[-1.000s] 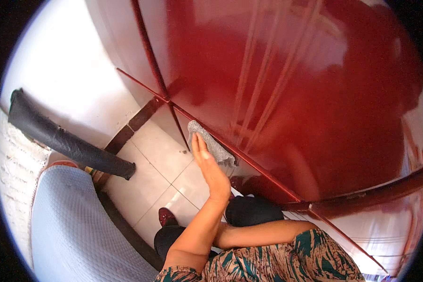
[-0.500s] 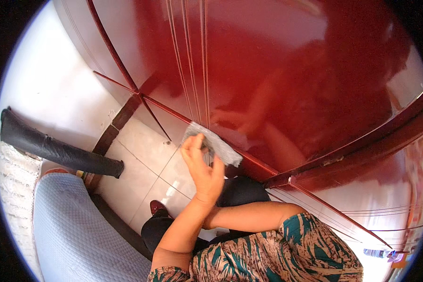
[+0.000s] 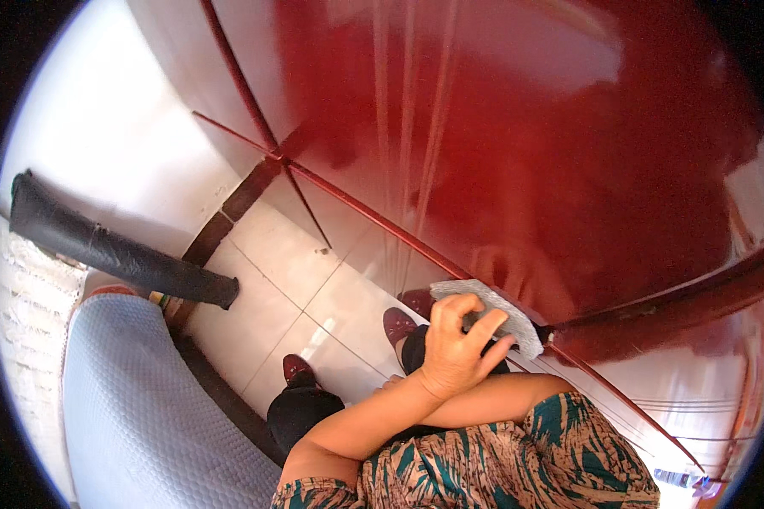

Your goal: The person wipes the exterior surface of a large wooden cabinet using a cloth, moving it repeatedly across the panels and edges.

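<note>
My left hand is closed on a grey cloth, its fingers bent over the fabric. The cloth rests along the edge of a glossy dark red panel, near the panel's lower corner. Beneath my left forearm crosses my right arm. Only a small part of my right hand shows beside the left wrist, near my knees. Its fingers are mostly hidden, and I cannot tell whether it holds anything.
Pale floor tiles lie below. To the left are a black padded bar and a seat or bed with a light blue quilted cover. A white wall stands behind them. My dark red shoes are on the floor.
My left hand and the grey cloth have slid down and right along the red edge toward the corner. My view has shifted slightly, and more of my shoes shows.
</note>
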`<state>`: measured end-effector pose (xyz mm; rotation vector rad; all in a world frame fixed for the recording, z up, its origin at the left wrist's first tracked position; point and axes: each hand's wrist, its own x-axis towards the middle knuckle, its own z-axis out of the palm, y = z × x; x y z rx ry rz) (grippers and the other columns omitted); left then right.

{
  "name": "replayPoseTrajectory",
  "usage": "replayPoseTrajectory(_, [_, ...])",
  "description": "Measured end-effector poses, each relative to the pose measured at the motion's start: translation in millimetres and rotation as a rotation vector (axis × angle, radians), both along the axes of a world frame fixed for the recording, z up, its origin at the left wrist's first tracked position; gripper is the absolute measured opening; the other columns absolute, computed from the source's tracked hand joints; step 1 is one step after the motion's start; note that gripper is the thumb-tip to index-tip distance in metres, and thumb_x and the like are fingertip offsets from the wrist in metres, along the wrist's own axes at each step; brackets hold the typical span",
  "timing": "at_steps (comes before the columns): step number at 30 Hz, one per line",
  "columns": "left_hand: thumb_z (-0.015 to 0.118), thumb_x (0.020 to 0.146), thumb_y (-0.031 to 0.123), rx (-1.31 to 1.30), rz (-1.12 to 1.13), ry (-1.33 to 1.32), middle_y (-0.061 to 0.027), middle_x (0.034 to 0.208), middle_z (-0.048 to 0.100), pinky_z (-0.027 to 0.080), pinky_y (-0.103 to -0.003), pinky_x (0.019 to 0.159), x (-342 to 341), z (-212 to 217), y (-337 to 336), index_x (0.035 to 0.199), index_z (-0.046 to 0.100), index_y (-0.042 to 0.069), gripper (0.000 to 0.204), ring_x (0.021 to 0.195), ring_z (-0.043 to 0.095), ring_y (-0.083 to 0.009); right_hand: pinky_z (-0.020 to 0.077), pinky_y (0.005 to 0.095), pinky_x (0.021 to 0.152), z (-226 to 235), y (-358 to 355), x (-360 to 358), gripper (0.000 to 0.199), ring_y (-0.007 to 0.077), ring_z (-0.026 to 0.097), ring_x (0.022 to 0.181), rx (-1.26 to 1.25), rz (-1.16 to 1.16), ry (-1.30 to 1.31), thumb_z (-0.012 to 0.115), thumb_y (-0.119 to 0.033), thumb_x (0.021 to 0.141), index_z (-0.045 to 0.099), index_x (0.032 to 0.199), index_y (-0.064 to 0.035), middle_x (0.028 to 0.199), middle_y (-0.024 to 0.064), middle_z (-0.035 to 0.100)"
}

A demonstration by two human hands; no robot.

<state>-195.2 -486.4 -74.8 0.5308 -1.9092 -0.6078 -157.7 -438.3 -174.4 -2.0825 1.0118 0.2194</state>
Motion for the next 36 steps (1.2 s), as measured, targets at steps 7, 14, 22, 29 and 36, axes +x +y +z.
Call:
replayPoseTrajectory(7, [0.072,0.061,0.010,0.109,0.086,0.105,-0.0154,0.100,0.045,0.041,-0.040,0.083,3,-8,-15,0.107,0.052,0.008,0.050,0.094,0.047,-0.0303,0.0474,0.0444,0.087,12,-1,1,0.031,0.0321,0.061,0.103,0.048,0.086,0.034,0.051,-0.015,0.083,0.064,0.110,-0.0066,0.115,0.0171,0.062])
replayPoseTrajectory(14, [0.060,0.069,0.005,0.161,0.470,0.222,-0.0194,0.112,0.046,0.039,-0.042,0.091,22,-25,-80,0.116,0.049,0.003,0.049,0.105,0.045,-0.0358,0.0469,0.0450,0.087,6,0,4,0.032,0.0324,0.061,0.104,0.069,0.136,0.040,0.050,-0.016,0.082,0.064,0.109,-0.0056,0.115,0.0172,0.062])
replayPoseTrajectory(22, [0.048,0.088,0.007,0.622,0.432,0.447,-0.0145,0.133,0.044,0.036,-0.034,0.101,53,-45,-152,0.140,0.034,0.004,0.054,0.121,0.044,-0.0234,0.0505,0.0485,0.077,10,-5,-1,0.032,0.0329,0.064,0.097,0.070,0.216,0.094,0.052,-0.018,0.079,0.067,0.105,-0.0049,0.109,0.0167,0.064])
replayPoseTrajectory(29, [0.047,0.086,0.006,0.597,0.434,0.414,-0.0144,0.127,0.046,0.034,-0.035,0.101,56,-47,-147,0.136,0.034,0.001,0.051,0.117,0.045,-0.0247,0.0492,0.0483,0.079,24,-14,4,0.034,0.0323,0.063,0.101,0.126,0.248,0.153,0.050,-0.017,0.082,0.065,0.112,-0.0089,0.112,0.0158,0.064])
replayPoseTrajectory(36, [0.055,0.075,0.001,0.537,0.395,0.149,-0.0178,0.119,0.036,0.041,-0.037,0.092,21,-42,-69,0.118,0.039,0.002,0.045,0.114,0.039,-0.0329,0.0444,0.0376,0.095,-5,0,-13,0.035,0.0274,0.057,0.114,-0.141,-0.146,-0.138,0.047,-0.021,0.088,0.061,0.117,-0.0104,0.126,0.0132,0.058])
